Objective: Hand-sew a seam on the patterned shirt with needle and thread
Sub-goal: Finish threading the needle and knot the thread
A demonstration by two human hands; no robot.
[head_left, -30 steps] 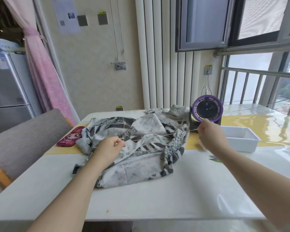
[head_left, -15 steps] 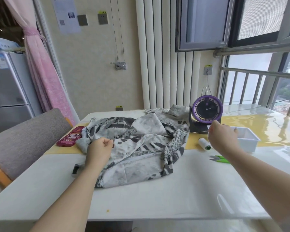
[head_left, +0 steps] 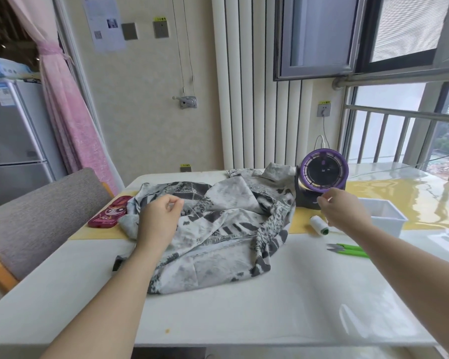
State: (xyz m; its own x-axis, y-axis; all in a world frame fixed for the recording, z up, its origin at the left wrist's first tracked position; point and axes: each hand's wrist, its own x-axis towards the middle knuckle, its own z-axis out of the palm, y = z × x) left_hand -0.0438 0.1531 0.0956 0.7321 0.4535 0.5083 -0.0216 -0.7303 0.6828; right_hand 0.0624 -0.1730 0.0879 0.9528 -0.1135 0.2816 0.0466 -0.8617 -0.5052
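Observation:
The grey-and-white patterned shirt (head_left: 218, 229) lies crumpled on the white table (head_left: 244, 314). My left hand (head_left: 158, 221) hovers over the shirt's left part with thumb and forefinger pinched together; a thin thread is faintly visible there. My right hand (head_left: 344, 211) is raised to the right of the shirt, in front of the fan, fingertips pinched on the other end of the thread. The thread between the two hands is barely visible. A white thread spool (head_left: 319, 225) lies just below my right hand. No needle can be made out.
A purple desk fan (head_left: 322, 177) stands behind my right hand. A white plastic bin (head_left: 385, 218) sits to the right, green snips (head_left: 347, 248) in front of it. A red phone case (head_left: 110, 215) lies left of the shirt. A grey chair (head_left: 36, 216) stands at the left.
My right hand drew the thread out to the right, uncovering the spool, then came slightly back. My left hand shifted left and then returned over the shirt.

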